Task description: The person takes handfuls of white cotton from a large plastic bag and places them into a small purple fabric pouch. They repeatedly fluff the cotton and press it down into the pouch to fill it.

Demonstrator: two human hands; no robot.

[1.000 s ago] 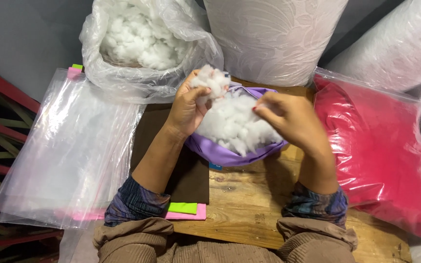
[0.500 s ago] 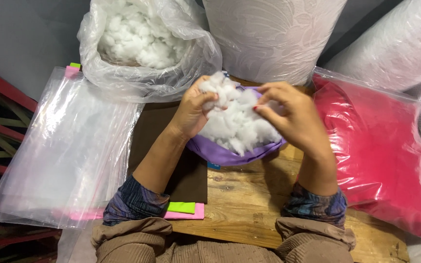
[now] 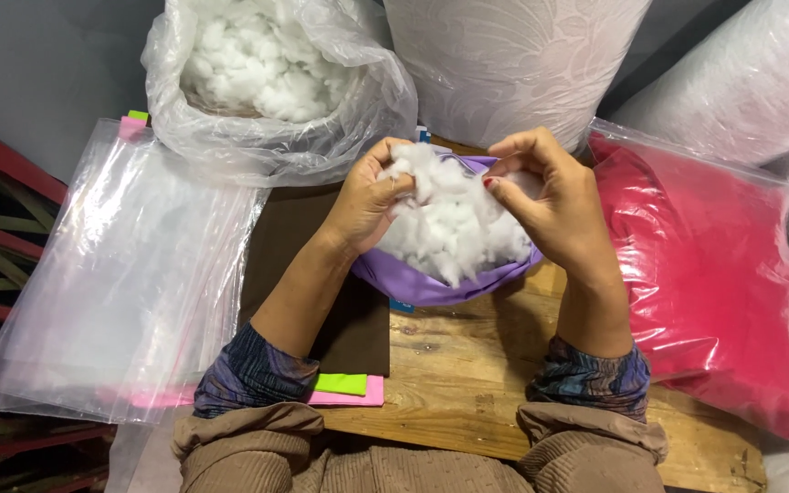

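A purple fabric cover lies open on a wooden board in front of me, heaped with white fluffy stuffing. My left hand grips a clump of the stuffing at the heap's upper left. My right hand pinches the stuffing at the upper right edge of the cover. Both hands are close together over the top of the heap.
A clear plastic bag of white stuffing stands at the back left. Flat clear zip bags lie at the left. A red cushion in plastic lies at the right. Large white wrapped rolls stand behind. A dark brown sheet lies under my left forearm.
Both hands have shifted on the stuffing heap: the left one closed in on a clump, the right moved up toward the cover's far edge. The heap looks more gathered.
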